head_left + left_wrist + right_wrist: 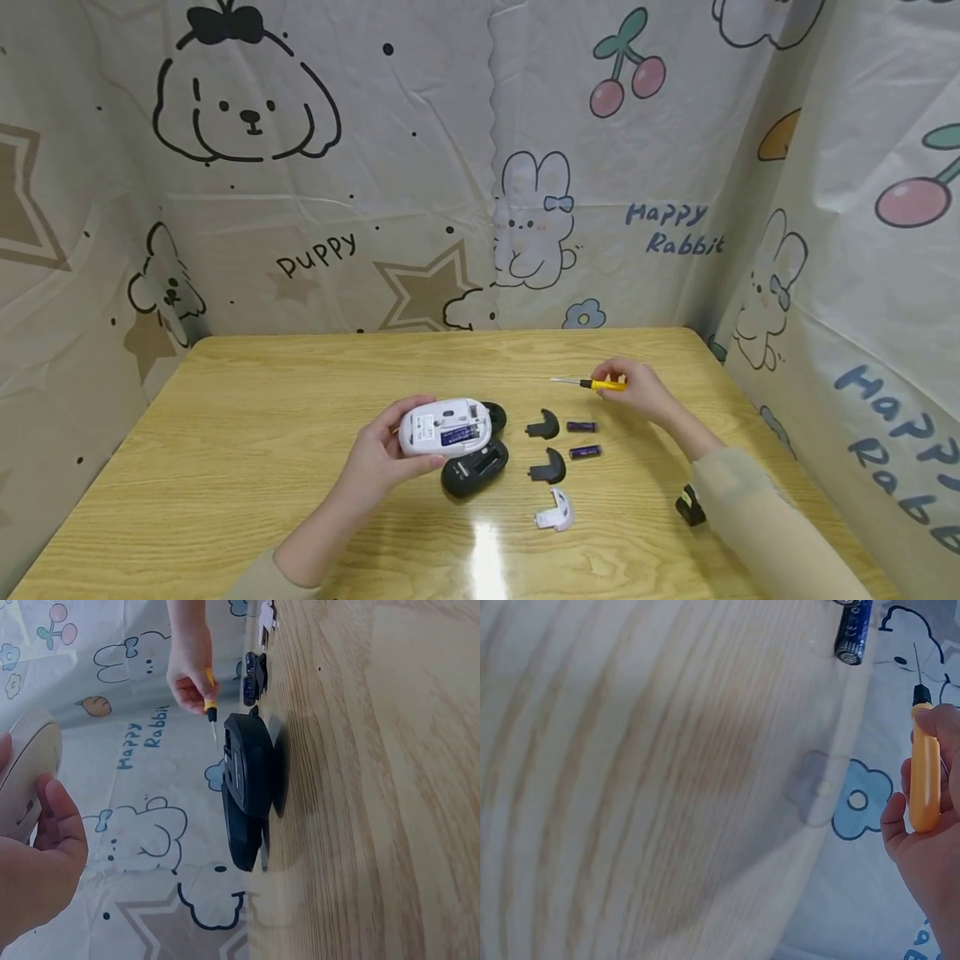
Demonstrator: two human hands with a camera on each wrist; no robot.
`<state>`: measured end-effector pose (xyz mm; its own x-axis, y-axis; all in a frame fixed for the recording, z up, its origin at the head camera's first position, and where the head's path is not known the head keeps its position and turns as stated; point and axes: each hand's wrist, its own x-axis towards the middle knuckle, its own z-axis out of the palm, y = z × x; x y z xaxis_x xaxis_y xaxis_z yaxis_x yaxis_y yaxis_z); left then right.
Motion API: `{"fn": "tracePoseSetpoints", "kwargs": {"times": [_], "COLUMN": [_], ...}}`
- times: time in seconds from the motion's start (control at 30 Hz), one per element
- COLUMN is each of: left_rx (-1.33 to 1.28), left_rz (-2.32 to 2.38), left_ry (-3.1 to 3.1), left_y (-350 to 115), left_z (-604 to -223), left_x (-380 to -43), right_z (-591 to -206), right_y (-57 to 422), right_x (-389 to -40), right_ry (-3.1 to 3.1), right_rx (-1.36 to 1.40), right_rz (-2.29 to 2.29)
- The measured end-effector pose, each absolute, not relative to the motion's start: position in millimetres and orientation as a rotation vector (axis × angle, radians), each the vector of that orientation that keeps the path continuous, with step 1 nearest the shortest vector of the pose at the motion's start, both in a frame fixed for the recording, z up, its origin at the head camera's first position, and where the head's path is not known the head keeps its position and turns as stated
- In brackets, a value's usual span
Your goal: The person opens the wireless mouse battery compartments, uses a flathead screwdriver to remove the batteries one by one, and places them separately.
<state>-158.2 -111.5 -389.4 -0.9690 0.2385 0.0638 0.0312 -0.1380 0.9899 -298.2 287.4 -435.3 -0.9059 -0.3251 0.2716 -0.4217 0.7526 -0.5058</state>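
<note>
My left hand (386, 446) grips a white computer mouse (420, 429) by its edges, underside up, above the table. A dark blue battery (459, 436) sits in the mouse's uncovered compartment. Just under it on the table are two black mice, a nearer one (474, 469) and a farther one (497, 417) partly hidden behind the white one. My right hand (633, 387) holds a screwdriver (925, 772) by its yellow handle, the thin metal shaft pointing left in the head view. In the right wrist view the thumb lies along the handle near its black collar.
Right of the mice lie two black battery covers (543, 425) (549, 467) and a white one (555, 511). Two loose batteries (582, 427) (586, 452) lie beside them. A small black object (690, 506) is by the right forearm. A patterned cloth (420, 167) hangs behind the wooden table (300, 392).
</note>
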Motion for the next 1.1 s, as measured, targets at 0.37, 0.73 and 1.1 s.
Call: {"fn": "tracePoseSetpoints", "kwargs": {"times": [0.37,0.73,1.1], "left_rx": [0.327,0.343,0.303], "left_rz": [2.241,2.237,2.228], "left_ry": [1.96,1.953,1.981], "left_y": [-111,-111,-109], "left_z": [-391,-391,-391], "left_x": [-159,-159,-160], "right_z": [-453,-463,-453], "right_y": [294,299,295], "right_x": [-313,-319,-310], "right_ry": [-2.934,-2.996,-2.977], "right_rx": [0.537,0.573,0.589], "right_rz": [0.854,0.855,0.849]}}
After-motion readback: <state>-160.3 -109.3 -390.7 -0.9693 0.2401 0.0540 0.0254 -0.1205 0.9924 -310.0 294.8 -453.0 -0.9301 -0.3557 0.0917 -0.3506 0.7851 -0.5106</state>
